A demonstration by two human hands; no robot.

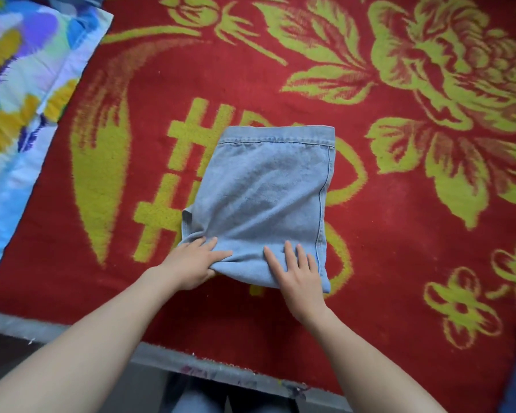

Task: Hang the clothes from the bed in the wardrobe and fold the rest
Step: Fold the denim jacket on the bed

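A light blue denim garment lies folded into a rough rectangle on the red bed cover with its yellow-green flower pattern. My left hand grips the garment's near left corner, thumb tucked under the fold and fingers on top. My right hand lies flat on the near right part of the denim, fingers spread and pressing down. The hemmed edge of the garment faces away from me.
A quilt in blue, purple and yellow lies bunched along the left side of the bed. The bed's near edge runs across the bottom, just in front of my legs.
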